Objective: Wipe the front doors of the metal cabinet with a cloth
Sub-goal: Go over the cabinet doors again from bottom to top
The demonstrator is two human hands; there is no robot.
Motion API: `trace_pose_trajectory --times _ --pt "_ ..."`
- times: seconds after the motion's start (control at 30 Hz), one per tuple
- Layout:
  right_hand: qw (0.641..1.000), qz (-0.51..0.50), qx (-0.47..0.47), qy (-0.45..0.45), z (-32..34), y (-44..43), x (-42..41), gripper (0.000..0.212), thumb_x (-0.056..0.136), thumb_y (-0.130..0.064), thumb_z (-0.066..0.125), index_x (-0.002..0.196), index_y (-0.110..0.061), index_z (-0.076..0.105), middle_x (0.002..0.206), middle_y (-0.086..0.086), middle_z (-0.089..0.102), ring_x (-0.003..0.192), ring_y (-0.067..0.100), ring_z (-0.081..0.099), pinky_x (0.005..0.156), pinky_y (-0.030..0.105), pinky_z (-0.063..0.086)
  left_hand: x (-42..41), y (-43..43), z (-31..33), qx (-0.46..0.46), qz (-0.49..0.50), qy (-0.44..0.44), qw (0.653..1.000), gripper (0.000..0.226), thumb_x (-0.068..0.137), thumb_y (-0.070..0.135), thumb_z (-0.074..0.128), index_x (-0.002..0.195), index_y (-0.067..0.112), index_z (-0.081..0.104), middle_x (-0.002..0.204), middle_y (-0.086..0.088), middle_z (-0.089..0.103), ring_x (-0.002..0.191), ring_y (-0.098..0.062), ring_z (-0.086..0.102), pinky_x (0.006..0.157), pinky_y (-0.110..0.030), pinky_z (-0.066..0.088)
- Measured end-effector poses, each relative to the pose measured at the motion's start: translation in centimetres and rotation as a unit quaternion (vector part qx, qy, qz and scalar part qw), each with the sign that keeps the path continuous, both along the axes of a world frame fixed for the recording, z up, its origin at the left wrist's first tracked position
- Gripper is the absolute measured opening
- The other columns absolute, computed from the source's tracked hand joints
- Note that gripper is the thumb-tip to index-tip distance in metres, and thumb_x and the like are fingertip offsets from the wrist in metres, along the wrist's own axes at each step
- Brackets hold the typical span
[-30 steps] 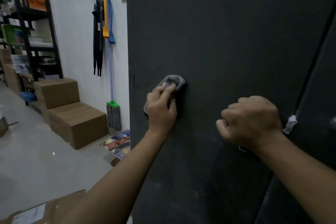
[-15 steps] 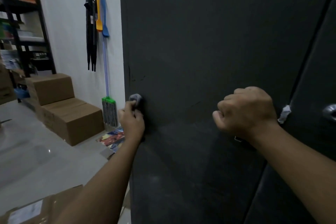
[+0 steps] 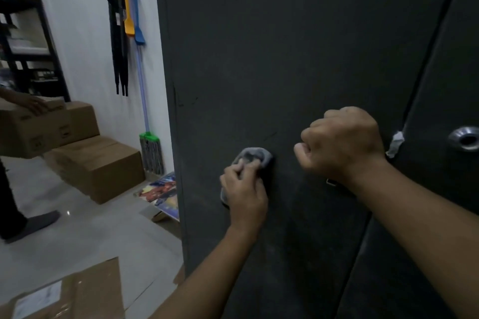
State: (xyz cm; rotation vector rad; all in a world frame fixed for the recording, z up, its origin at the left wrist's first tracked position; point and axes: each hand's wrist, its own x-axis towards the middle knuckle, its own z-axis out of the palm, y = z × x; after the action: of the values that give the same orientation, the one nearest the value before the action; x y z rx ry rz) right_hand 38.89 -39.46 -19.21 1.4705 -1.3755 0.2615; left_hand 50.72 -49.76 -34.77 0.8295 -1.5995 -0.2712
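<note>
Floor (image 3: 85, 235): pale, glossy tile, with light reflecting off it. It runs up to the left side of the dark metal cabinet (image 3: 285, 46).

Against the white wall, a large cardboard box (image 3: 103, 166) stands on the floor, with a smaller box (image 3: 81, 119) stacked on its rear part. Just right of the boxes, a mop head (image 3: 151, 153) with a green collar rests on the tile, with its handle upright along the wall.

Colourful printed sheets (image 3: 163, 189) lie flat beside the cabinet base. Flattened cardboard (image 3: 85, 292) bearing a white label (image 3: 39, 298) lies in the near left corner.

One dark shoe (image 3: 36, 223) of a second person is planted at left. A black shelving rack (image 3: 39, 8) stands at the far left; its contents are blurred.
</note>
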Motion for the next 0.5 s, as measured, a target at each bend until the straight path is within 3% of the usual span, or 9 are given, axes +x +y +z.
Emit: trace_pose_trajectory --times 0.1,0.17,0.3,0.33,0.37,0.43,0.5 --pt "1.0 -0.002 0.001 0.006 -0.1 -0.1 -0.2 0.031 0.07 -0.025 0.069 0.044 -0.011 0.058 0.042 0.005 0.05 0.043 0.023 0.045 0.056 0.027 0.029 -2.1 2.1 -1.4 -0.105 -0.051 -0.088 0.989 0.056 0.075 0.011 0.073 0.123 0.03 0.052 0.123 -0.01 0.043 0.103 -0.028 0.045 0.085 -0.04 0.047" --pt "1.0 -0.003 0.001 0.004 -0.1 -0.1 -0.2 0.031 0.072 -0.025 0.062 0.045 -0.011 0.06 0.043 0.005 0.052 0.044 0.025 0.047 0.056 0.028 0.03 -2.5 3.0 -3.0 -0.195 -0.077 -0.164 0.964 0.062 0.076 0.019 0.077 0.13 0.03 0.049 0.127 -0.01 0.041 0.101 -0.029 0.046 0.082 -0.042 0.05" --pt "1.0 0.006 -0.011 0.006 -0.1 -0.1 0.0 0.03 0.069 -0.025 0.056 0.044 -0.011 0.059 0.042 0.005 0.051 0.043 0.025 0.046 0.054 0.027 0.033 -0.2 1.6 -4.4 -0.36 -0.106 -0.292 0.88 0.041 0.09 0.018 0.067 0.129 0.026 0.063 0.13 -0.012 0.049 0.096 -0.025 0.053 0.073 -0.039 0.051" --pt "1.0 0.009 -0.014 0.008 -0.2 -0.1 -0.1 0.03 0.07 -0.025 0.055 0.044 -0.012 0.059 0.042 0.005 0.05 0.044 0.025 0.046 0.054 0.027 0.033 0.6 0.8 -3.8 -0.366 -0.105 -0.297 0.875 0.036 0.089 0.017 0.069 0.124 0.025 0.068 0.128 -0.012 0.055 0.094 -0.026 0.057 0.073 -0.039 0.051" --pt "1.0 0.014 -0.015 0.011 -0.3 -0.1 -0.3 0.032 0.072 -0.026 0.053 0.044 -0.012 0.058 0.042 0.004 0.05 0.044 0.024 0.044 0.054 0.027 0.031 1.3 0.1 -3.0 -0.341 -0.093 -0.262 0.898 0.03 0.089 0.016 0.069 0.117 0.025 0.072 0.12 -0.011 0.063 0.092 -0.024 0.06 0.074 -0.039 0.052" --pt "0.999 0.02 -0.019 0.017 -0.4 -0.2 -0.6 0.036 0.076 -0.028 0.049 0.044 -0.013 0.057 0.042 0.003 0.048 0.044 0.023 0.042 0.054 0.026 0.029 1.8 -1.2 -0.7 -0.188 -0.064 -0.109 0.974 0.023 0.089 0.012 0.067 0.107 0.024 0.075 0.105 -0.005 0.068 0.092 -0.021 0.061 0.078 -0.04 0.054" --pt "0.999 0.027 -0.025 0.012 -0.4 -0.2 -0.7 0.035 0.076 -0.028 0.051 0.044 -0.014 0.057 0.042 0.003 0.048 0.044 0.023 0.042 0.055 0.026 0.028 1.2 -1.3 2.0 -0.071 0.004 0.002 0.997 0.028 0.089 0.004 0.062 0.111 0.016 0.072 0.103 -0.012 0.059 0.093 -0.028 0.054 0.081 -0.028 0.044"
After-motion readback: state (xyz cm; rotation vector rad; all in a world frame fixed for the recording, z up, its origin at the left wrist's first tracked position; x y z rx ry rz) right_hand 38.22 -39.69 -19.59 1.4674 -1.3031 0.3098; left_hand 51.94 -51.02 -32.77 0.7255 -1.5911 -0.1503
